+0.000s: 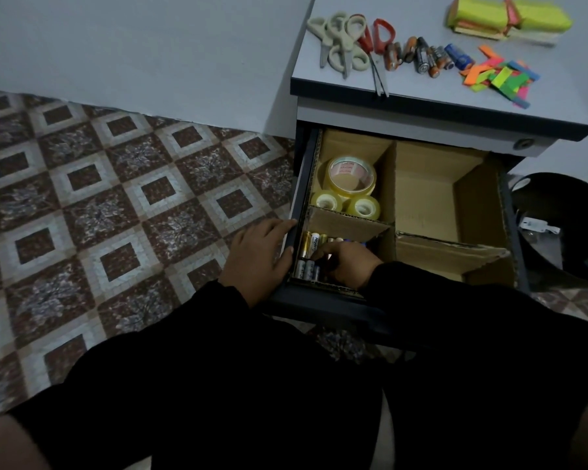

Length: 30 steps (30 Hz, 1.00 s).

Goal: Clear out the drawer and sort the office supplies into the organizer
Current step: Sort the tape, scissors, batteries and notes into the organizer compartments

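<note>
Drawer [503,212] stands pulled open under the desk top [421,93], a cardboard organizer [421,184] fitted inside. On the desk top lie scissors [340,42], loose batteries [428,57], sticky notes [499,15] and coloured tabs [499,79]. Tape rolls [352,186] fill the far-left compartment. Batteries in the near-left compartment [308,247] lie long axis near-to-far. Left hand [260,257] rests flat, fingers spread over the drawer's left rim. Right hand [345,262] reaches in, fingers curled among them; whether it pinches one cannot be told.
</note>
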Motion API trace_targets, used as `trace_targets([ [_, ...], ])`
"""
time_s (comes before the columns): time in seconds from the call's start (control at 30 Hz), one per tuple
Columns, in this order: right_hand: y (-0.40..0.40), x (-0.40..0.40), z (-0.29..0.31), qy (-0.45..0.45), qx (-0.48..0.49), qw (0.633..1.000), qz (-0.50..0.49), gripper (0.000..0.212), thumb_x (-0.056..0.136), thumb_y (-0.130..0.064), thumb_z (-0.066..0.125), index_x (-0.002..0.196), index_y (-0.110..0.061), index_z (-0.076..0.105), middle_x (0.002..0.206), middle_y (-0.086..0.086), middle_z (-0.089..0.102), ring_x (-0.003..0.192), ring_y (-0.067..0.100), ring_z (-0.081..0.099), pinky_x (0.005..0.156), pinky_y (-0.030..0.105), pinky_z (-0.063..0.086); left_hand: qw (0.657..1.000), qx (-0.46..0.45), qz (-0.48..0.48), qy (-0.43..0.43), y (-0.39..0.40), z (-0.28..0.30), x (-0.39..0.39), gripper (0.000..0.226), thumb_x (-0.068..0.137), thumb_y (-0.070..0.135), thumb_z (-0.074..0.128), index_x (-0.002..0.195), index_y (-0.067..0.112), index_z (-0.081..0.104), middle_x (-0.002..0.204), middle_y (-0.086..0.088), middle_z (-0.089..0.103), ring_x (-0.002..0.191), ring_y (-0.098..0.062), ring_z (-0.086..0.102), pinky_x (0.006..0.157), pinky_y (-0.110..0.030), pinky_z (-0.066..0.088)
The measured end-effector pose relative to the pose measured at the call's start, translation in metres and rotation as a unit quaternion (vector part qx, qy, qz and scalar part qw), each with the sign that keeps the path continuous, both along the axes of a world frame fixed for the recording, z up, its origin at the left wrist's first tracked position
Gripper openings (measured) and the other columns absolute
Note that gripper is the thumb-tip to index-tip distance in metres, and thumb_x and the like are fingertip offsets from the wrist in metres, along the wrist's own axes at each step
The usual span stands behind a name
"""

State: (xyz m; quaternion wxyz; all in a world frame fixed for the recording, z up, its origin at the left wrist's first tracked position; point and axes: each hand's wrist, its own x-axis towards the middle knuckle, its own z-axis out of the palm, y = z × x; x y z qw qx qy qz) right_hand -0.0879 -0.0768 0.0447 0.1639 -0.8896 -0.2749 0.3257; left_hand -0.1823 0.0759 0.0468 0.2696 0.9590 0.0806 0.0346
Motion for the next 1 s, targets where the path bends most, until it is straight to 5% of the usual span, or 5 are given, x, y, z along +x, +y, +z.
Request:
trace_targets([
  [0.57, -0.002, -0.002, -0.002, 0.007, 0.022, 1.000, -0.003, 0.029, 0.090, -0.004, 0.054, 0.114, -0.017, 0.064, 0.125, 0.009, 0.059, 0.108, 0.026, 0.058, 0.089, 0.025, 0.043, 0.999, 0.030, -0.002, 0.017, -0.002, 0.006, 0.000, 0.046, 0.096, 0.027, 0.045, 0.141, 0.023, 0.038, 0.135, -0.001, 0.046, 0.122, -0.021, 0.042, 0.101, -0.034, 0.027],
  [0.63, -0.004, -0.001, 0.002, 0.011, 0.037, 0.999, -0.019, 0.027, 0.088, -0.002, 0.056, 0.108, -0.016, 0.066, 0.117, 0.009, 0.062, 0.101, 0.025, 0.060, 0.088, 0.030, 0.048, 0.999, 0.045, -0.007, 0.011, -0.001, 0.007, -0.001, 0.046, 0.096, 0.027, 0.046, 0.141, 0.022, 0.040, 0.136, -0.001, 0.044, 0.123, -0.022, 0.040, 0.101, -0.035, 0.028],
  [0.77, -0.015, 0.004, 0.024, 0.063, 0.076, 0.992, -0.080, 0.029, 0.087, 0.008, 0.049, 0.102, -0.015, 0.058, 0.079, 0.005, 0.060, 0.059, 0.016, 0.054, 0.060, 0.033, 0.049, 0.998, 0.060, -0.018, 0.023, 0.003, 0.012, 0.004, 0.045, 0.094, 0.029, 0.050, 0.138, 0.022, 0.044, 0.136, -0.002, 0.044, 0.123, -0.024, 0.040, 0.102, -0.041, 0.034],
  [0.93, -0.038, 0.023, 0.072, -0.059, 0.141, 0.987, -0.053, 0.028, 0.088, -0.005, 0.057, 0.115, -0.012, 0.056, 0.102, 0.003, 0.064, 0.086, 0.010, 0.055, 0.076, 0.020, 0.046, 0.998, 0.038, -0.041, -0.023, -0.008, 0.047, 0.028, 0.052, 0.083, 0.042, 0.056, 0.129, 0.017, 0.054, 0.121, -0.006, 0.054, 0.112, -0.025, 0.051, 0.093, -0.044, 0.043],
  [1.0, -0.049, 0.038, 0.087, -0.101, 0.155, 0.981, -0.060, 0.032, 0.087, -0.007, 0.058, 0.118, -0.014, 0.055, 0.101, -0.001, 0.060, 0.091, 0.013, 0.056, 0.084, 0.028, 0.049, 0.997, 0.024, -0.056, -0.051, -0.015, 0.063, 0.046, 0.066, 0.074, 0.056, 0.042, 0.126, 0.016, 0.056, 0.118, -0.005, 0.056, 0.110, -0.024, 0.052, 0.093, -0.044, 0.044],
])
